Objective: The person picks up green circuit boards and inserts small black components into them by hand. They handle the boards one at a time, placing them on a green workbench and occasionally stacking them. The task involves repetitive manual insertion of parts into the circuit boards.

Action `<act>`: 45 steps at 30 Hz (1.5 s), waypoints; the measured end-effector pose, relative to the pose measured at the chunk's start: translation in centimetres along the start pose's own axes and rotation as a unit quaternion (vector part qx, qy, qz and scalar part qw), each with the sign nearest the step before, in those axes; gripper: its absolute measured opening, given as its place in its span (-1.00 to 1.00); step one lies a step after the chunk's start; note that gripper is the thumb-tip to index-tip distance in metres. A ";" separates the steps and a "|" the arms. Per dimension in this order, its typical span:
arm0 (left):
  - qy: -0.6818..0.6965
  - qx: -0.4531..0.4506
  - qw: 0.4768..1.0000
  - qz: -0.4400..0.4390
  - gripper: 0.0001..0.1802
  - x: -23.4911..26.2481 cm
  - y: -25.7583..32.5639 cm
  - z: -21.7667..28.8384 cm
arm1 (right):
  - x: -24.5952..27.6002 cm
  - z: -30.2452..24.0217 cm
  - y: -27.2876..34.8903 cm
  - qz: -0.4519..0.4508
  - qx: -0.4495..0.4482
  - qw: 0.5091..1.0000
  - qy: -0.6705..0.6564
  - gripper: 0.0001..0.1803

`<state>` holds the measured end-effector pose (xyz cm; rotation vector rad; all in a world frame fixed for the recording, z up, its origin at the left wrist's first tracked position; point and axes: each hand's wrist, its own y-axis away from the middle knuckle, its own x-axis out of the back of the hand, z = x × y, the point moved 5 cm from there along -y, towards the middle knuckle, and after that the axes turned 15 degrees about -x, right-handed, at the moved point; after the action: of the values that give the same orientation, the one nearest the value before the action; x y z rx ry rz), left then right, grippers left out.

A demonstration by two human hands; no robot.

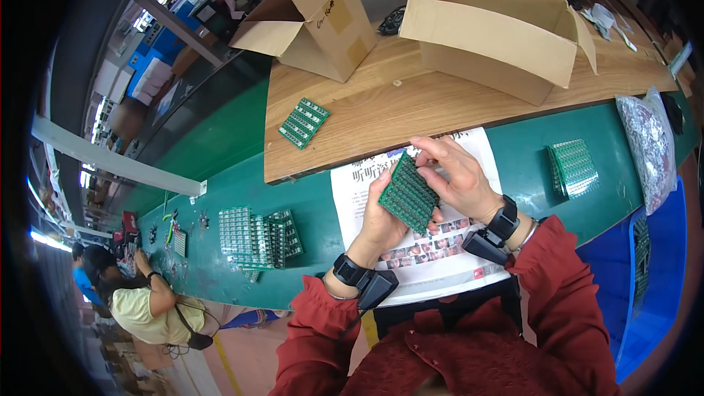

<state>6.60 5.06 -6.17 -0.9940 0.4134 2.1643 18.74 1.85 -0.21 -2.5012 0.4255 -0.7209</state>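
A green circuit board panel (pixel 408 194), covered with rows of small parts, is held tilted above a printed newspaper sheet (pixel 349 205). My left hand (pixel 383 221) grips it along its left and lower side, thumb at the edge. On its right, my right hand (pixel 460 180) has curled fingers against the panel, with the index finger and thumb near its upper corner. Whether it is one panel or a few pressed together, I cannot tell. To the left on the green table (pixel 323 279) lies a leaning stack of similar panels (pixel 257 238).
More panels (pixel 573 167) stand at the right, beside a clear bag of parts (pixel 649 147). On the raised wooden board (pixel 352 110) are a single panel (pixel 304 123), an open carton (pixel 334 26) and a long open box (pixel 491 48). A blue bin (pixel 660 279) sits lower right; a co-worker (pixel 158 308) works at left.
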 end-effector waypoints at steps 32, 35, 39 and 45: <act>-0.046 0.022 0.999 -0.012 -0.36 0.5 0.3 0.0 | -0.3 -0.3 0.3 0.003 0.007 0.999 0.035 -0.44; -0.051 0.019 0.998 -0.019 -0.38 0.5 0.2 -0.1 | -0.3 -0.5 0.2 -0.015 0.005 0.999 0.038 -0.48; -0.060 0.014 0.998 -0.014 -0.39 -0.1 0.3 0.3 | 0.2 -0.2 0.2 0.007 0.001 1.000 0.008 -0.48; -0.061 0.015 0.998 -0.025 -0.39 -0.1 0.2 -0.1 | 0.0 -0.8 -0.1 0.015 0.003 1.000 -0.005 -0.49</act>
<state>6.51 4.85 -6.16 -0.8410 0.3577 2.1547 18.31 1.64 0.48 -2.4868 0.4559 -0.6957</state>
